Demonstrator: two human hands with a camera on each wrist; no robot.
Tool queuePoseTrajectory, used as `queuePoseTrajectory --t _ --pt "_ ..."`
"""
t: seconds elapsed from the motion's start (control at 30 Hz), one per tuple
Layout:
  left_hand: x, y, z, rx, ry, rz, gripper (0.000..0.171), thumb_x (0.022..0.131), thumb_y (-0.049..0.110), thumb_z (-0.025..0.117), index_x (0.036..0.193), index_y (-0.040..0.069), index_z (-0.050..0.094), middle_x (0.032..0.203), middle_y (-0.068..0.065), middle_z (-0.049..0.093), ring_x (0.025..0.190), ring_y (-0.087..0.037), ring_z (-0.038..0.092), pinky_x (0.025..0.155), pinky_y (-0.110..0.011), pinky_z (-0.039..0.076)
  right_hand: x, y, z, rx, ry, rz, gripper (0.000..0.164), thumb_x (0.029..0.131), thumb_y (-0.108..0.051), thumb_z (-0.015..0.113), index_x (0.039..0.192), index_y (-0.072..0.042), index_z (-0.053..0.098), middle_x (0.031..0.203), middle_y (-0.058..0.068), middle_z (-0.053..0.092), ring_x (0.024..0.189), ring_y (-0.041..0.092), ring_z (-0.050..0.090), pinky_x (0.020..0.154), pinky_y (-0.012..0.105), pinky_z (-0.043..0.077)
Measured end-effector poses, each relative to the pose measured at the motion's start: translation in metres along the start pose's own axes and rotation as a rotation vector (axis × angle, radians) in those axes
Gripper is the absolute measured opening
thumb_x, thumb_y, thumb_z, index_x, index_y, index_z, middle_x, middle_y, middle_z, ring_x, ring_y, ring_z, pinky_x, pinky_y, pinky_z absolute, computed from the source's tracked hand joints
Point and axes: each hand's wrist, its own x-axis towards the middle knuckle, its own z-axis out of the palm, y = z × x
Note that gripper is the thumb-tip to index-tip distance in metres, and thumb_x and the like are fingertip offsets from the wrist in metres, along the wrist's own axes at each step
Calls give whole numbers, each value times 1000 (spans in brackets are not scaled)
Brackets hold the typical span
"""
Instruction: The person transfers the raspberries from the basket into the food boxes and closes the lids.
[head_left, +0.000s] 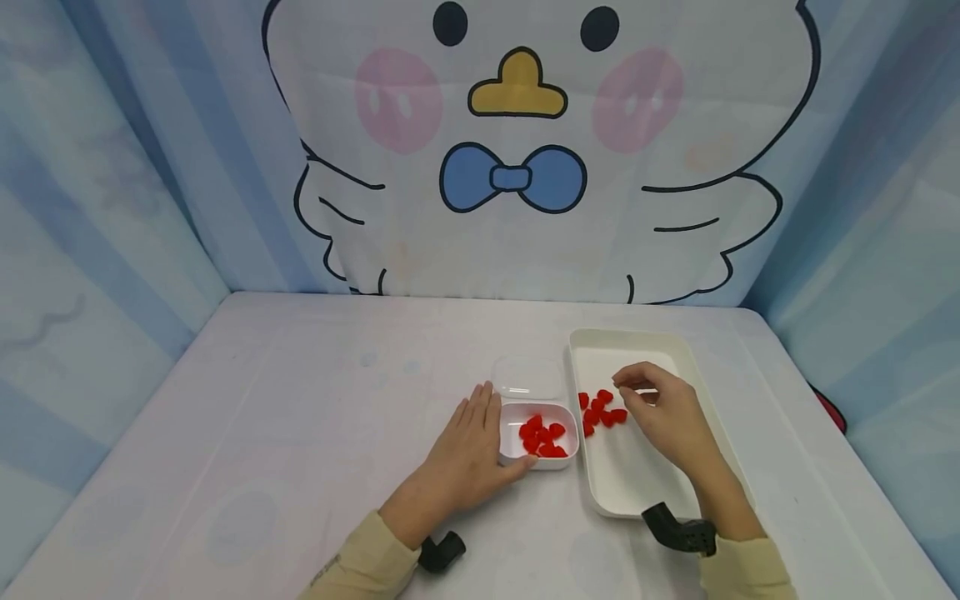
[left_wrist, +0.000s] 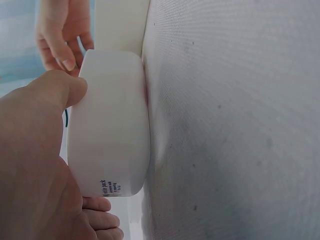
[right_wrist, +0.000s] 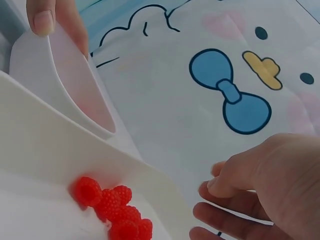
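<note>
A small white box point(head_left: 513, 457) holds several red raspberries point(head_left: 546, 450). My left hand point(head_left: 468, 454) lies against its left side with long, straight fingers, and the thumb rests at the front rim. Printed words show on the box's wall point(left_wrist: 112, 125) in the left wrist view. Over a larger white tray point(head_left: 637, 492), my right hand point(head_left: 667, 417) hovers with loosely bent fingers. Thumb and forefinger are close together, and I see nothing between them. Several more raspberries point(right_wrist: 122, 212) lie in the tray, just left of that hand in the head view.
A clear plastic lid point(head_left: 527, 377) lies directly behind the small box. The tray's left rim stands close beside the box. A printed curtain point(head_left: 510, 250) hangs along the table's back edge, with more curtain at both sides.
</note>
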Motion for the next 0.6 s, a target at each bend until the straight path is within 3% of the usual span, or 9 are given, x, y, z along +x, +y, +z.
queuePoseTrajectory --t 0.6 --pt "0 -1 0 6 0 3 100 89 66 52 156 -1 20 165 -17 20 154 -33 17 124 -47 23 3 10 2 -34 -75 60 20 93 -5 62 113 -2 65 112 19 68 104 34 63 94 53 55"
